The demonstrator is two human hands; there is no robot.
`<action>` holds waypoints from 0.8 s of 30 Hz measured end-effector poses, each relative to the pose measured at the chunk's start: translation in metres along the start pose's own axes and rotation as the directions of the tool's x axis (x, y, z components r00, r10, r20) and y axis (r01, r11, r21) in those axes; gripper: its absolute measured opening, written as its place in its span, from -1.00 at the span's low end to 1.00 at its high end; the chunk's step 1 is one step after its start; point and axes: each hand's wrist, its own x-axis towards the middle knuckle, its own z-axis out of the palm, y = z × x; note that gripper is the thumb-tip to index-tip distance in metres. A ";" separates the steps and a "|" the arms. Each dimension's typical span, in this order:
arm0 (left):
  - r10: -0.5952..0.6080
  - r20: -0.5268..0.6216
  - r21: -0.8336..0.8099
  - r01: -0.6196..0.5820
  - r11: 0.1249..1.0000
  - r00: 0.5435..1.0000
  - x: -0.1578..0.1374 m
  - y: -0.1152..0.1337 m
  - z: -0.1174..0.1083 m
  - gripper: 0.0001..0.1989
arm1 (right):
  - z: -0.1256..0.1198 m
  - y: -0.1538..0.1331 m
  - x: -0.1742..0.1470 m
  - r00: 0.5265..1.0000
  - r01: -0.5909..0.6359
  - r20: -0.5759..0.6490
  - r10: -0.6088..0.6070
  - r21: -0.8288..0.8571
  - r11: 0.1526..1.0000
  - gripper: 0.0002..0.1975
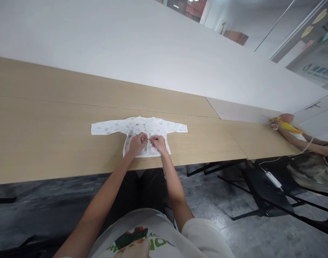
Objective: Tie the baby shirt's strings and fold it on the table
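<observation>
A small white baby shirt (138, 123) with a faint print lies spread on the wooden table (59, 150), both long sleeves stretched out sideways. Its front opening runs down the middle. My left hand (137, 143) pinches the fabric just left of that opening, fingers closed. Right beside it, my right hand (158, 143) pinches the other front edge, thumb and fingertips together. The two hands nearly meet at the opening. Whatever fastener may be between the fingertips is too small to make out.
A white wall (112, 46) rises behind the table. At the far right, another person's arm (293, 139) holds a doll (287, 122) in yellow and white. Below are black folding chairs (263, 190), one bearing a white power strip (273, 180) with a cord.
</observation>
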 end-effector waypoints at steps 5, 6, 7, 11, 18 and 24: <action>0.002 0.006 0.000 -0.002 1.000 1.000 0.000 -0.002 0.001 -0.87 | 0.000 0.003 0.006 1.000 0.002 0.025 -0.002 -0.016 1.000 -0.89; 0.003 0.006 0.003 -0.003 1.000 1.000 0.001 -0.003 0.001 -0.87 | 0.000 0.004 0.007 1.000 0.001 0.031 0.000 -0.014 1.000 -0.89; 0.006 0.009 0.006 -0.006 1.000 1.000 0.001 -0.003 0.002 -0.86 | -0.001 0.004 0.008 0.999 -0.001 0.037 0.001 -0.008 1.000 -0.89; 0.023 0.025 0.034 -0.024 0.999 0.999 0.002 -0.006 0.003 -0.80 | -0.002 0.006 0.011 0.998 -0.003 0.070 0.001 0.024 1.000 -0.86; 0.055 0.039 0.103 -0.059 0.993 0.998 0.002 -0.007 0.001 -0.78 | -0.001 0.001 0.006 0.999 0.041 0.026 -0.038 -0.110 0.993 -0.80; 0.063 0.014 0.151 -0.064 0.987 0.998 0.001 -0.010 0.004 -0.72 | 0.004 0.001 0.005 0.987 0.140 -0.029 -0.156 -0.300 0.944 -0.81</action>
